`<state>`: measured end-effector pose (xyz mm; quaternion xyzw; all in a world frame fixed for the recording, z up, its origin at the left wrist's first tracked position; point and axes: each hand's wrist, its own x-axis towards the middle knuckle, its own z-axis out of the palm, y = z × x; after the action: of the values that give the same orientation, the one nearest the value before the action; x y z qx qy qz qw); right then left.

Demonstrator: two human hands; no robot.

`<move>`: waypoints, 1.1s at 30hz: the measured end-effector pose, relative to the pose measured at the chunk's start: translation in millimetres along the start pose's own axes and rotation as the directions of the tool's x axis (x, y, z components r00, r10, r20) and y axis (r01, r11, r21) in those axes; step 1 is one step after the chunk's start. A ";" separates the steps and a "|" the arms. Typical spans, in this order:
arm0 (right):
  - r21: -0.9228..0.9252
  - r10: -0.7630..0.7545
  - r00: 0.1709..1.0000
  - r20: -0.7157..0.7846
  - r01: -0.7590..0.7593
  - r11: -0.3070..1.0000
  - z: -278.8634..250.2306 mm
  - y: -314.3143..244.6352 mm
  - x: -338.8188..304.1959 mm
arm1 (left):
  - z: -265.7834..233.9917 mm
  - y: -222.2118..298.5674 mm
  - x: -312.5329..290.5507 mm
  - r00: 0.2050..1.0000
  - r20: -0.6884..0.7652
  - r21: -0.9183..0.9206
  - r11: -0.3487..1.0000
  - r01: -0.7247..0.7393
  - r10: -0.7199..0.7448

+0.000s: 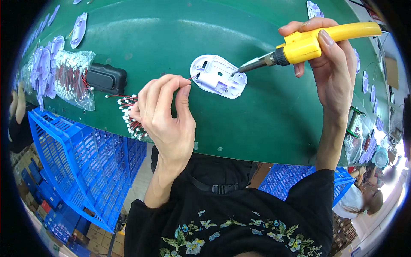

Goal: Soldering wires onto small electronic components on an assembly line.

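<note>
An oval white plastic housing (209, 85) lies on the green workbench (257, 128), its moulded inner side facing up. My right hand (336, 73) grips a yellow soldering iron (302, 48) from above. The iron's dark tip reaches down to the right part of the housing; whether it touches cannot be made out. At the housing's left end, my left hand (167, 113) pinches a thin red-and-black wire (193, 79) between thumb and forefinger. Beneath and beside that hand lies a bunch of red wires with white connectors (133, 124), partly hidden by the fingers.
To the left are a black case (107, 79), a clear bag of connector wires (72, 81) and piled plastic shells (45, 70). Blue crates (85, 171) stand below the bench edge, another (282, 182) at right. A green spool (355, 121) sits right of my forearm.
</note>
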<state>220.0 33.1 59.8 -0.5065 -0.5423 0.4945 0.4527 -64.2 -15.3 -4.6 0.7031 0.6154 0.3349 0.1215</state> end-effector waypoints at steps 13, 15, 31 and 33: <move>0.012 0.084 0.994 0.075 -0.085 0.996 15.6 17.0 0.8 | 21.3 16.8 -31.6 0.986 0.005 -0.004 0.986 -0.167 0.167; 0.028 0.063 0.994 0.086 -0.065 0.997 13.8 16.3 0.1 | 22.6 16.9 -32.3 0.985 -0.001 -0.011 0.985 -0.170 0.170; -0.014 0.119 0.988 0.096 -0.118 0.993 15.9 24.6 0.7 | 25.1 13.0 -32.6 0.975 -0.047 -0.004 0.976 -0.218 0.217; -0.012 0.119 0.988 0.096 -0.118 0.993 15.2 25.2 1.3 | 25.5 13.5 -32.4 0.974 -0.047 -0.010 0.975 -0.220 0.220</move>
<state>207.5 33.1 33.2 -0.5147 -0.5339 0.5427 0.3944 -38.4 -42.7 -26.2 0.7582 0.5338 0.3669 0.0750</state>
